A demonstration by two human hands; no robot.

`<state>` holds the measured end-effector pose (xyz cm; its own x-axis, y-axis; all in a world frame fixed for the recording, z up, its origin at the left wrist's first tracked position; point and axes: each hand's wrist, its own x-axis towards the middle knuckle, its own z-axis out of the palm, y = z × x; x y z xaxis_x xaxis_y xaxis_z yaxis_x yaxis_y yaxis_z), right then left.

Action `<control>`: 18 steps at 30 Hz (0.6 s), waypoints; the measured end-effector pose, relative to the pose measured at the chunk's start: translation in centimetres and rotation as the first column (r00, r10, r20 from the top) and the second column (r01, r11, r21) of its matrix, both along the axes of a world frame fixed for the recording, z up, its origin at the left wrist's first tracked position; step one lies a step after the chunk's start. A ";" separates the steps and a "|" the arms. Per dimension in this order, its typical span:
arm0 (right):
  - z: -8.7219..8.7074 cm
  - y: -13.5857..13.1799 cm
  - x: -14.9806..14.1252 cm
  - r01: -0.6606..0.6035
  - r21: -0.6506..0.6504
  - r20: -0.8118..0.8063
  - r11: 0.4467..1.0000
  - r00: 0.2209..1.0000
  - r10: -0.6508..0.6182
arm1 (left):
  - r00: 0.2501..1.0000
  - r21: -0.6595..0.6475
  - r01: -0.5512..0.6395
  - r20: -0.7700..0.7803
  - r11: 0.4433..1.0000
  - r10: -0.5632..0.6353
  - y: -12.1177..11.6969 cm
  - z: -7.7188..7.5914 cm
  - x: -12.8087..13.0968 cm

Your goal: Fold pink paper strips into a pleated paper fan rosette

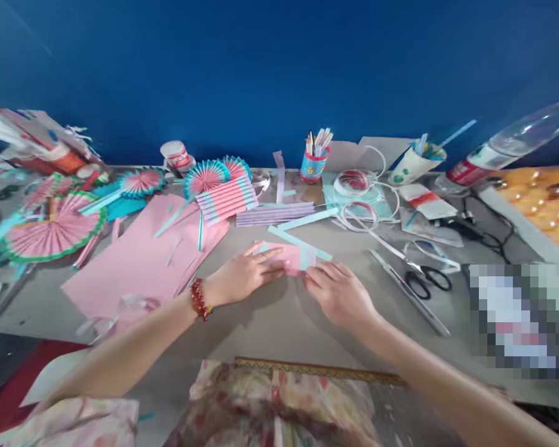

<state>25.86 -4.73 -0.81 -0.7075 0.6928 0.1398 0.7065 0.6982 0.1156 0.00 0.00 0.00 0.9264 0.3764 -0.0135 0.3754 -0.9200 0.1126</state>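
Note:
A small pink paper piece (292, 256) with light-blue bands lies on the table in front of me. My left hand (242, 273), with a red bead bracelet at the wrist, rests its stretched-out fingers flat on the paper's left part. At the right end, my right hand (338, 290) has its fingers bent and pressed together on the paper's lower edge; its fingertips are partly hidden. Just behind the paper lie light-blue strips (302, 242). Farther back are a pleated pink-and-blue paper (228, 200) and a pleated lilac paper (274, 215).
Pink sheets (140, 261) and round paper fans (56, 230) spread over the left side. Scissors (423, 276) and a long metallic strip (410, 292) lie right of my hands. A pen cup (313, 166), white tape coils (354, 183) and a tilted plastic bottle (503, 149) stand behind.

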 end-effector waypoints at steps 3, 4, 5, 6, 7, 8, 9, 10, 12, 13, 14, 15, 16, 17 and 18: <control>-0.3 -1.3 -0.5 0.056 0.041 0.003 0.998 0.998 -0.056 | 0.998 -0.007 -0.047 0.029 0.999 0.048 -1.0 -0.5 0.4; -0.4 -1.6 -0.6 0.067 0.054 -0.003 0.996 0.998 -0.067 | 0.997 -0.010 -0.065 0.032 0.998 0.065 -1.3 -0.8 0.3; -0.5 -1.9 -0.6 0.078 0.065 -0.012 0.995 0.997 -0.078 | 0.994 -0.009 -0.101 0.045 0.995 0.101 -1.6 -1.0 0.1; -0.7 -2.1 -0.6 0.090 0.074 -0.020 0.993 0.996 -0.089 | 0.993 -0.014 -0.110 0.051 0.994 0.111 -1.9 -1.2 -0.3; -0.9 -2.3 -0.6 0.100 0.083 -0.031 0.992 0.995 -0.098 | 0.992 -0.019 -0.118 0.050 0.993 0.119 -2.2 -1.4 -0.7; -1.1 -2.5 -0.6 0.111 0.091 -0.041 0.990 0.993 -0.107 | 0.991 -0.025 -0.126 0.033 0.992 0.127 -2.4 -1.5 -1.2; -1.4 -2.6 -0.5 0.123 0.098 -0.054 0.988 0.992 -0.118 | 0.989 -0.029 -0.147 0.018 0.989 0.147 -2.6 -1.6 -1.6; -1.6 -2.7 -0.5 0.131 0.100 -0.066 0.986 0.990 -0.125 | 0.986 -0.031 -0.168 0.008 0.985 0.168 -2.8 -1.6 -2.1; -1.8 -3.1 -0.4 0.143 0.087 -0.091 0.986 0.987 -0.135 | 0.979 -0.036 -0.204 -0.005 0.978 0.204 -3.1 -1.5 -2.8; -1.9 -3.2 -0.4 0.145 0.072 -0.101 0.987 0.985 -0.138 | 0.977 -0.040 -0.214 -0.007 0.976 0.214 -3.2 -1.4 -3.0; -2.0 -3.4 -0.4 0.150 0.058 -0.110 0.987 0.984 -0.143 | 0.976 -0.045 -0.218 -0.008 0.975 0.217 -3.3 -1.3 -3.1; -2.0 -3.5 -0.4 0.158 0.043 -0.118 0.986 0.981 -0.152 | 0.976 -0.047 -0.219 -0.007 0.975 0.219 -3.4 -1.3 -3.2; -2.0 -3.6 -0.4 0.171 0.030 -0.126 0.985 0.978 -0.166 | 0.976 -0.047 -0.220 -0.003 0.974 0.220 -3.4 -1.2 -3.2; -2.0 -3.7 -0.5 0.185 0.020 -0.137 0.982 0.974 -0.181 | 0.976 -0.043 -0.219 0.000 0.975 0.219 -3.5 -1.2 -3.2; -2.0 -3.8 -0.5 0.197 0.012 -0.149 0.980 0.970 -0.193 | 0.976 -0.036 -0.219 0.006 0.975 0.220 -3.5 -1.2 -3.1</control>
<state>25.35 -8.56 -2.79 -0.5294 0.8100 0.2522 0.8394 0.5432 0.0176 -3.12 -3.54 -1.19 0.8214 0.5699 -0.0217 0.5664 -0.8108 0.1473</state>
